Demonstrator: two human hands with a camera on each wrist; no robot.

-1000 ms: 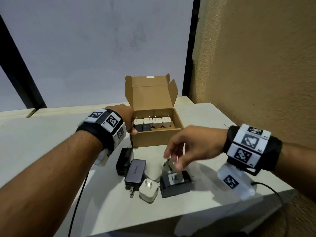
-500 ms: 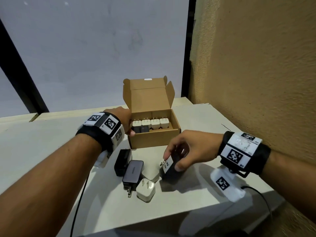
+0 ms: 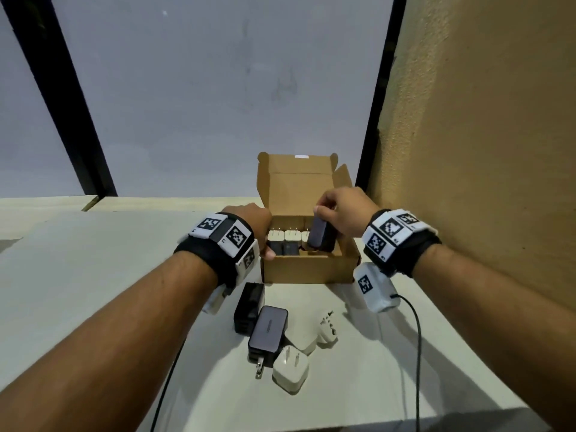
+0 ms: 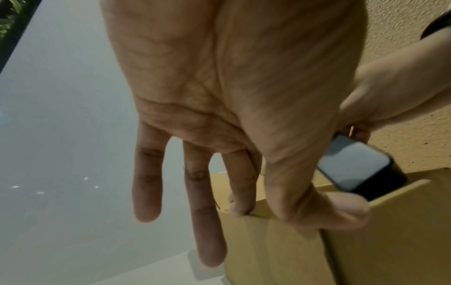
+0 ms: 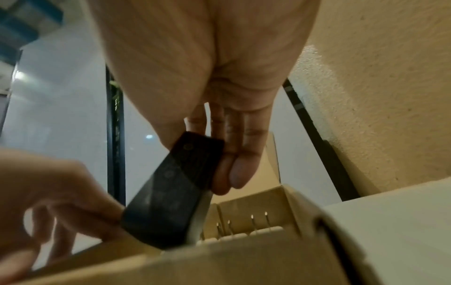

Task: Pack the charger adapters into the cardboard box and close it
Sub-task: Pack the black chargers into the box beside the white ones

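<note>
The open cardboard box (image 3: 307,271) stands at mid-table with its lid (image 3: 299,194) upright. White adapters (image 3: 291,238) stand in a row at its back, prongs up, with dark ones in front. My right hand (image 3: 336,207) pinches a black adapter (image 3: 318,235) upright over the box's right half, its lower end inside the rim. In the right wrist view the black adapter (image 5: 171,192) sits between thumb and fingers. My left hand (image 4: 280,208) pinches the box's front left corner (image 4: 268,241) with thumb and index finger; the other fingers hang straight down its side.
On the table in front of the box lie a black adapter (image 3: 249,304), a grey adapter (image 3: 269,330), a white cube adapter (image 3: 291,369) and a white plug (image 3: 325,333). A tan wall (image 3: 483,151) runs close on the right. The table's front edge (image 3: 436,416) is near.
My right hand has lifted the black adapter off the table and carried it forward over the box. The left hand has stayed at the box's corner.
</note>
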